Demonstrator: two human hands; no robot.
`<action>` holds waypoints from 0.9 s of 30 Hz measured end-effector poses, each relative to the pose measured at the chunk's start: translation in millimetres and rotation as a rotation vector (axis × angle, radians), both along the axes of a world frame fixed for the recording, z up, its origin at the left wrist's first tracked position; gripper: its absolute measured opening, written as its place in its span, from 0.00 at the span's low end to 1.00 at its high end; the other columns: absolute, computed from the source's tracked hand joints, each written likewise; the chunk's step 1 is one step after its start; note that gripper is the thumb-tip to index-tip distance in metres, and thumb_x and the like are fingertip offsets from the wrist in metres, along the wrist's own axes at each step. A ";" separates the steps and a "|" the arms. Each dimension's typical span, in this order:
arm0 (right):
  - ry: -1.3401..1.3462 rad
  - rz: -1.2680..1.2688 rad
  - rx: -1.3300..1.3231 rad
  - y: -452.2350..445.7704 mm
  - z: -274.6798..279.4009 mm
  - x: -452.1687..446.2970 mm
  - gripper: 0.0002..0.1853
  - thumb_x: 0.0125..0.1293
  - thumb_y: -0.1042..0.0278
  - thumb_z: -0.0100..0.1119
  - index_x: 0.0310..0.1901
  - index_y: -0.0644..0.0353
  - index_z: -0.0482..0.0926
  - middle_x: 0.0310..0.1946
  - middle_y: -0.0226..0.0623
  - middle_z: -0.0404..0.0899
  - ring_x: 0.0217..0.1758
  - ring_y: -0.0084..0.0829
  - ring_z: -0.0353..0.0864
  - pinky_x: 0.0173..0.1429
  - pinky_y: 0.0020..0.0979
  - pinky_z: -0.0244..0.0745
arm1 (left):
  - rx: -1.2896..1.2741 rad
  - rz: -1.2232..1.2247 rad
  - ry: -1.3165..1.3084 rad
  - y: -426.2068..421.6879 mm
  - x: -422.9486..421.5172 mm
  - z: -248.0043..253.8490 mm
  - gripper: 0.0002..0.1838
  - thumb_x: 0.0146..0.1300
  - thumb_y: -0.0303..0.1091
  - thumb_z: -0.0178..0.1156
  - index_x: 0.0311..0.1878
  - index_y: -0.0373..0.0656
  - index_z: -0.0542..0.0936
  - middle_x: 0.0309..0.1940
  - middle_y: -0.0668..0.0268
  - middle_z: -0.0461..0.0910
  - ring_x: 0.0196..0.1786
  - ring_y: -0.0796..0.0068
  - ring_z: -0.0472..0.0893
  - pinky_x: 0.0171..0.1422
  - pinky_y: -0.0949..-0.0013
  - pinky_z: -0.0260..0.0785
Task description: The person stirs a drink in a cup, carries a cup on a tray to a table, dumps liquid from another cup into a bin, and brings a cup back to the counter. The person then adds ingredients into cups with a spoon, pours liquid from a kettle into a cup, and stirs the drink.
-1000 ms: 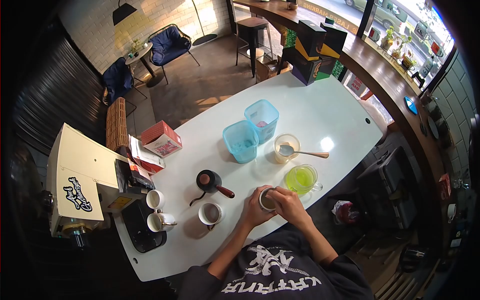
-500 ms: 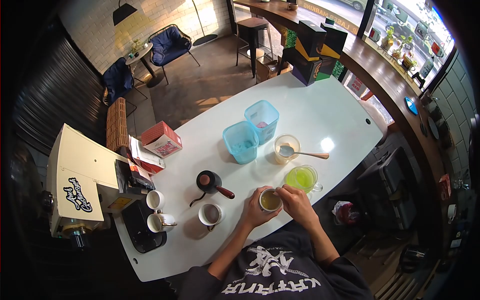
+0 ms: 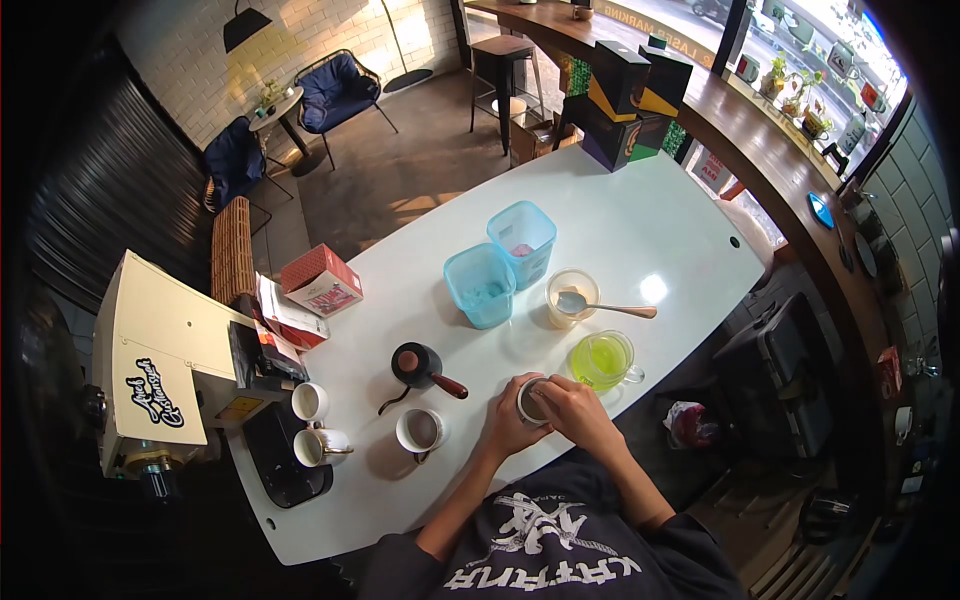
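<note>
pale cup sits clasped in the left hand; the right hand crosses its rim, its fingers' grip unclear.

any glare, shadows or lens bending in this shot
Head view: glare spot on the white table beyond the spoon; soft shadow left of the mug nearest the hands; the held cup dim inside, partly covered by the right hand; window partly blown out; table edges bowed by the lens, frame corners black.

Below the fingers, a black cloth T-shirt seemingly reads "KATANA"; far beyond, clear window glass, mirrored "LASER MARKING".
</note>
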State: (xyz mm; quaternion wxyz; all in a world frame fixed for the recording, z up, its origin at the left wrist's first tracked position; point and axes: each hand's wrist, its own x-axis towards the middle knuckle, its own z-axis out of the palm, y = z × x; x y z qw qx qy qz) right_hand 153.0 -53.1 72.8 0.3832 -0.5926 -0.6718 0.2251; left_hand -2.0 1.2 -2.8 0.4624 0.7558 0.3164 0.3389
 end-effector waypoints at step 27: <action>-0.121 -0.023 -0.054 2.9 -1.1 2.6 0.14 0.58 0.81 0.62 0.47 0.65 0.82 0.36 0.46 0.80 0.36 0.52 0.83 0.41 0.45 0.78 | -0.001 0.008 0.020 0.3 -1.7 1.2 0.44 0.39 0.37 0.83 0.62 0.43 0.72 0.57 0.56 0.82 0.57 0.52 0.84 0.61 0.57 0.79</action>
